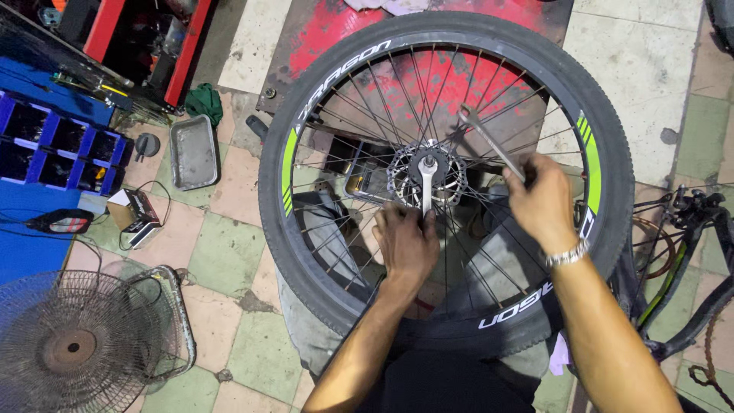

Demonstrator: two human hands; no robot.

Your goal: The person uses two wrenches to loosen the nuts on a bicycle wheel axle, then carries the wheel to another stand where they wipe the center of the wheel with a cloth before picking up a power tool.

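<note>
A bicycle wheel (pixel 321 252) with a black tyre, green rim marks and thin spokes lies flat across my lap. At its centre sits a silver disc rotor (pixel 397 182) around the hub. My left hand (pixel 405 241) grips a silver wrench (pixel 427 183) whose head sits on the hub axle. My right hand (pixel 543 199) holds a second, longer wrench (pixel 489 141) that angles up and left over the spokes. A metal bracelet is on my right wrist.
A floor fan (pixel 76 344) lies at lower left. A metal tray (pixel 193 151) rests on the tiled floor, blue parts bins (pixel 53 145) at left. A red metal plate (pixel 336 38) lies under the wheel's far side. A bicycle frame (pixel 688 252) stands at right.
</note>
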